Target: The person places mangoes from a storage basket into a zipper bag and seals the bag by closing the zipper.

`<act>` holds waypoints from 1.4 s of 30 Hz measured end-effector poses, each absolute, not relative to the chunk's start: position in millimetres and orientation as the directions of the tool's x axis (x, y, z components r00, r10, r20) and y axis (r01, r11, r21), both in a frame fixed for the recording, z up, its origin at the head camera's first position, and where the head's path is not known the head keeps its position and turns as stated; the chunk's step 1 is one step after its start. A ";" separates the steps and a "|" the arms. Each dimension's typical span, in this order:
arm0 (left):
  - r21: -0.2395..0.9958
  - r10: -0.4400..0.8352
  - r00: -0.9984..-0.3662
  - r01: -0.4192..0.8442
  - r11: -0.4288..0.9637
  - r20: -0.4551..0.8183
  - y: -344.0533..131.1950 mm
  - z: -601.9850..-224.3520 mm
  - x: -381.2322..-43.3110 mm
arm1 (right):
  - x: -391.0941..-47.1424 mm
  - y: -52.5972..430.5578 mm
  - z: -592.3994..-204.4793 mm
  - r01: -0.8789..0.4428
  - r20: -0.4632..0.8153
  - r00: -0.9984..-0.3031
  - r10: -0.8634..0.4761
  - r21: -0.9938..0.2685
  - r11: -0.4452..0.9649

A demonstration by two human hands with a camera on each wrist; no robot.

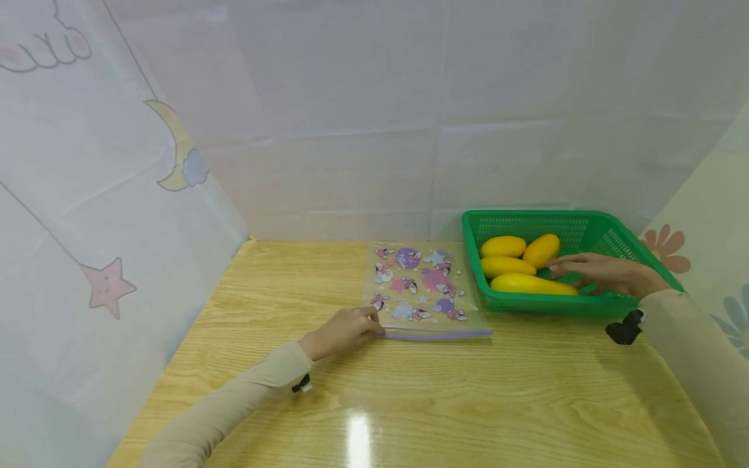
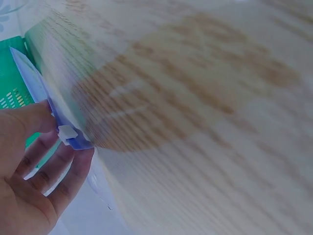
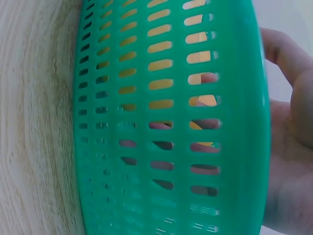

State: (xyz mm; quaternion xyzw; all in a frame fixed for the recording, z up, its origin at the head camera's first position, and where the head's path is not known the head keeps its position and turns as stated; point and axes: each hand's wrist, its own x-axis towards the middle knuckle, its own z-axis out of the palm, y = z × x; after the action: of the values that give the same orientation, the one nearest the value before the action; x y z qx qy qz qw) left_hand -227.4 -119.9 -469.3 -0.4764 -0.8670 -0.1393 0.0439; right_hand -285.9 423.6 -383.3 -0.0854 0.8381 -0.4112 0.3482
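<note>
A clear zip bag printed with pink and purple cartoon figures and stars lies flat on the table. Its purple zip edge faces me. My left hand pinches the left corner of that edge; in the left wrist view, a white slider sits between thumb and fingers. To the right, my right hand reaches over the front rim into a green basket, fingers extended beside a long yellow fruit. Basket wall hides most of those fingers in the right wrist view.
Several smooth yellow oblong fruits lie in the basket's left half. The wooden table meets a pale cloth backdrop behind the bag and basket. Cloth with printed shapes also hangs at both sides.
</note>
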 end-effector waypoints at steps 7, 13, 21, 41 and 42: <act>0.175 0.815 -0.536 0.844 0.508 0.219 -118.6 -470.7 -228.2 | -285.6 420.7 -382.1 0.165 -0.539 -0.734 -0.414 -0.732 0.661; 0.180 0.816 -0.534 0.845 0.504 0.222 -118.1 -469.1 -228.1 | -287.1 421.7 -381.1 0.221 -0.573 -0.717 -0.398 -0.727 0.650; 0.135 0.814 -0.536 0.844 0.519 0.225 -117.2 -470.8 -229.2 | -287.8 423.1 -382.5 0.232 -0.562 -0.712 -0.421 -0.754 0.615; 0.014 0.798 -0.497 0.851 0.524 0.341 -114.5 -469.0 -229.4 | -287.4 428.0 -386.9 0.238 -0.542 -0.723 -0.428 -0.777 0.583; 0.019 0.797 -0.500 0.850 0.526 0.339 -114.3 -469.1 -229.5 | -287.1 427.9 -386.9 0.237 -0.541 -0.726 -0.425 -0.777 0.584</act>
State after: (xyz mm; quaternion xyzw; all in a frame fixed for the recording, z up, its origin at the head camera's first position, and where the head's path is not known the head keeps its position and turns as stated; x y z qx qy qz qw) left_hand -229.5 -114.3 -469.1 -0.4780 -0.8612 -0.0919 0.1459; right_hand -287.1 427.9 -386.9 -0.0577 0.8112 -0.4527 0.3657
